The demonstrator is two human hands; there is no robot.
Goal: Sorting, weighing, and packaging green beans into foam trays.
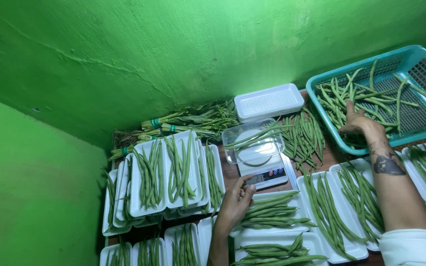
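Already many white trays [183, 167] hold beans; left hand [236, 201], fingers curled and empty, touches the scale [265, 170]. Right hand [358, 122], fingers loosely spread over beans, reaches into the half-full teal basket [410, 59].

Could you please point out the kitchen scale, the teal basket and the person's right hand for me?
kitchen scale [267, 176]: head view, on its white front panel.
teal basket [396, 56]: head view, on its far rim.
right hand [357, 121]: head view, on the back of the hand.

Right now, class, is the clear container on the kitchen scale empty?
No: the clear container on the scale holds a few green beans lying across it.
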